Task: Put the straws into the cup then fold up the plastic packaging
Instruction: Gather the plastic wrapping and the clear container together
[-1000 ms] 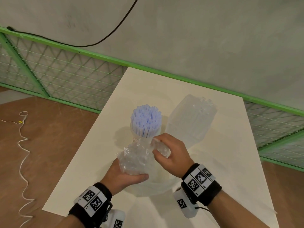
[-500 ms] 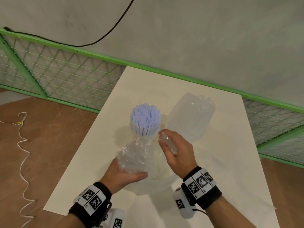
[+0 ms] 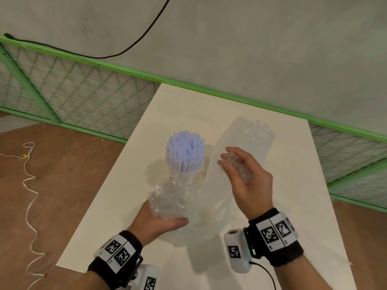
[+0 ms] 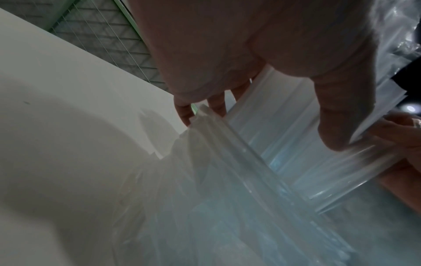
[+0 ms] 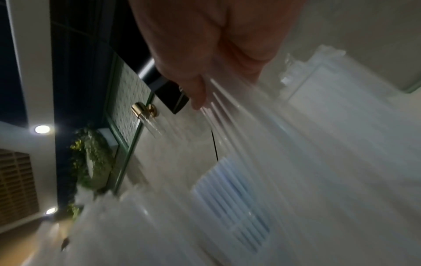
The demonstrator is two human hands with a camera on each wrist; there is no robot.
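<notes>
A bundle of pale blue straws (image 3: pixel 185 152) stands upright in a clear cup (image 3: pixel 174 174) at the middle of the white table (image 3: pixel 293 185). In front of the cup, my left hand (image 3: pixel 159 222) grips a crumpled end of the clear plastic packaging (image 3: pixel 167 199), thumb across its lower side. The left wrist view shows the left fingers (image 4: pixel 337 115) curled round the pleated plastic (image 4: pixel 273 140). My right hand (image 3: pixel 240 172) is raised to the right of the straws, palm turned up, with the bag's other end (image 3: pixel 238 166) lying loosely inside its curled fingers. The right wrist view is blurred.
A second clear plastic bag (image 3: pixel 251 135) lies flat on the table behind my right hand. The table's left edge (image 3: pixel 100 189) drops to a brown floor with a white cord (image 3: pixel 29 185). A green mesh fence (image 3: pixel 83 97) and a grey wall stand behind.
My right hand has lifted up and to the right, away from the crumpled bundle, drawing one end of the plastic with it. The left hand has stayed in place on the bundle.
</notes>
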